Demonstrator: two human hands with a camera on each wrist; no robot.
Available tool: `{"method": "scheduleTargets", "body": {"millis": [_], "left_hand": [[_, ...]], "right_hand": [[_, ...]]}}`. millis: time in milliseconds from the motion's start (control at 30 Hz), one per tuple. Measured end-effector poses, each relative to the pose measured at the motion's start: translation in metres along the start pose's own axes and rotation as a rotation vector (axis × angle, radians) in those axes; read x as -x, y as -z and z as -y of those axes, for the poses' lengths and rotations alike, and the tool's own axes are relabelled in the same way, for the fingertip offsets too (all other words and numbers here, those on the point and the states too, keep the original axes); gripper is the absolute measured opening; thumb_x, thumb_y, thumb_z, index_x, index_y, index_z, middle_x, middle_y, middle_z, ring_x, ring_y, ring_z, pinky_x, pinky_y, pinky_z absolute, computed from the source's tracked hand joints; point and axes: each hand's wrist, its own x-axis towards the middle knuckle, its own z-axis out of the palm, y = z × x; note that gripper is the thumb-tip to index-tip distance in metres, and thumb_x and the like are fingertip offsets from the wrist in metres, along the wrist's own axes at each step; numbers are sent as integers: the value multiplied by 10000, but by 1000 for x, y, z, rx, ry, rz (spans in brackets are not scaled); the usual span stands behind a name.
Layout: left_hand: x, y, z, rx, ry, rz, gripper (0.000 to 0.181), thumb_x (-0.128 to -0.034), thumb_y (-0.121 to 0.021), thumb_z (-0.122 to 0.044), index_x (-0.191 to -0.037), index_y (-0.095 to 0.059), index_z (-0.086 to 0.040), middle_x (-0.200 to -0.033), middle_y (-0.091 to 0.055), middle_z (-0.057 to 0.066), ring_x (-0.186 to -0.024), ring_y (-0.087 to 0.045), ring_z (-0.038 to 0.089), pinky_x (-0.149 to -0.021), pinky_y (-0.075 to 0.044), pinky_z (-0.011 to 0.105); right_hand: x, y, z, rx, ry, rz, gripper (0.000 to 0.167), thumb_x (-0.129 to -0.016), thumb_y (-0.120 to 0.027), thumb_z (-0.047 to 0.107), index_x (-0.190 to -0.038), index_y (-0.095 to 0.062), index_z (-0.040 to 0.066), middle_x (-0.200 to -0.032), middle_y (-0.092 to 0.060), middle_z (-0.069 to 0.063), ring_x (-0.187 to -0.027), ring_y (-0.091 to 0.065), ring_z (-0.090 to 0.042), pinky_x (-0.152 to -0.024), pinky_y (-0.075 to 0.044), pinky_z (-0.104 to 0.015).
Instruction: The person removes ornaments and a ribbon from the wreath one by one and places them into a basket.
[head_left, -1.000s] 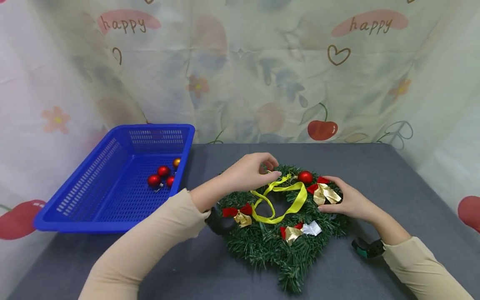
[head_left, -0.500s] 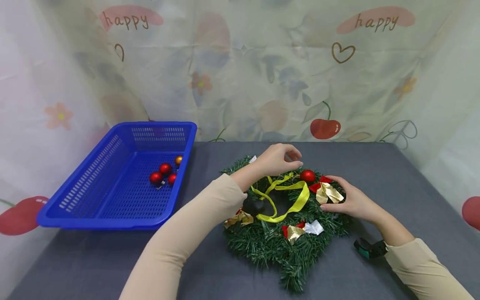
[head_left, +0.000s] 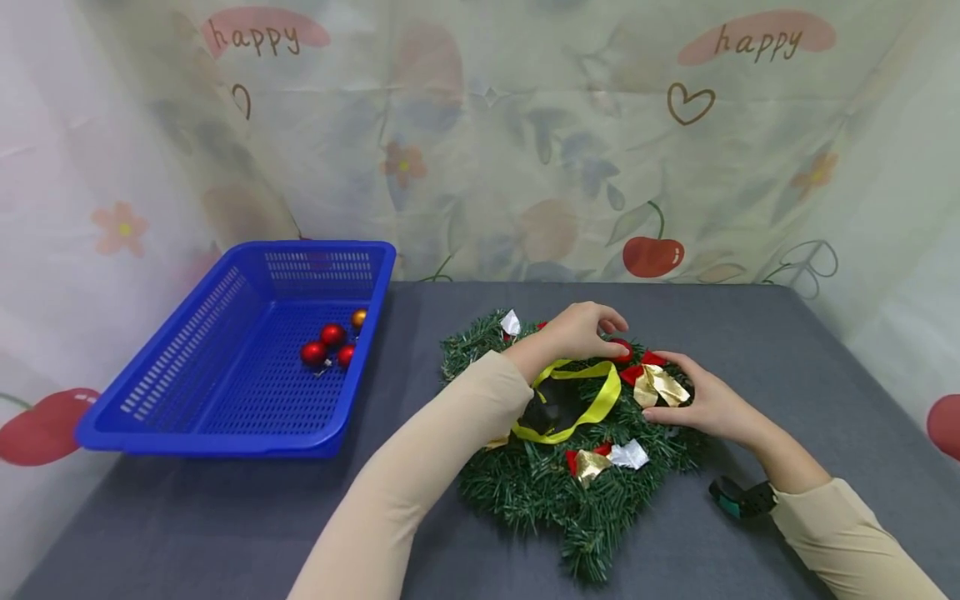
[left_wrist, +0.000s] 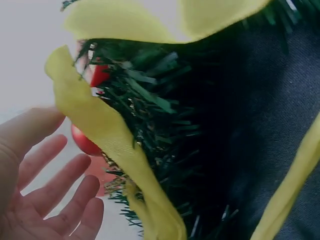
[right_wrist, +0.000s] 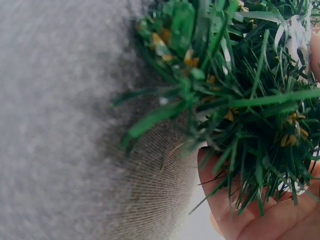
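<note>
A green artificial Christmas wreath with pointed tips lies on the grey table, dressed with red, gold and silver bows. Yellow ribbon loops over its centre. My left hand is over the wreath's far side, beside a red ball ornament. In the left wrist view its fingers are loosely spread near the red ball, which the ribbon partly covers. My right hand grips the wreath's right edge, thumb and fingers around the spot with a red and gold bow.
A blue plastic basket stands on the table to the left. Inside it are several ball ornaments, among them a red ball and a gold ball. A printed curtain hangs behind the table.
My left hand has moved right across the wreath, rising, then lowering to the red ball. My right hand keeps its grip on the wreath's right edge. The view has shifted slightly.
</note>
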Motion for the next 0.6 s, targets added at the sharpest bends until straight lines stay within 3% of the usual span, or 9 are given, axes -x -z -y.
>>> {"method": "scheduleTargets", "body": {"millis": [267,600], "left_hand": [[-4,-7,4,5,27,5,406,-857,-673,-277,-1241,-600,-167,-1231,-626,28,-1134,-577,148,-887,-486,219],[-3,-9,6,-24,15,1,372,-862,-668,-257,-1221,-610,-177,-1206,-637,24,-1100,-586,139,-822,-479,192]], "right_hand": [[-1,0,-3,-1,2,-4,879,-814,-703,373,-1460,-206,45,-1457,-242,-311,-1278,-314,-508,-903,-371,-647],[-1,-1,-5,-13,-7,0,879,-818,-699,374,-1469,-195,66,-1462,-236,-303,-1275,-323,-500,-893,-381,-641]]}}
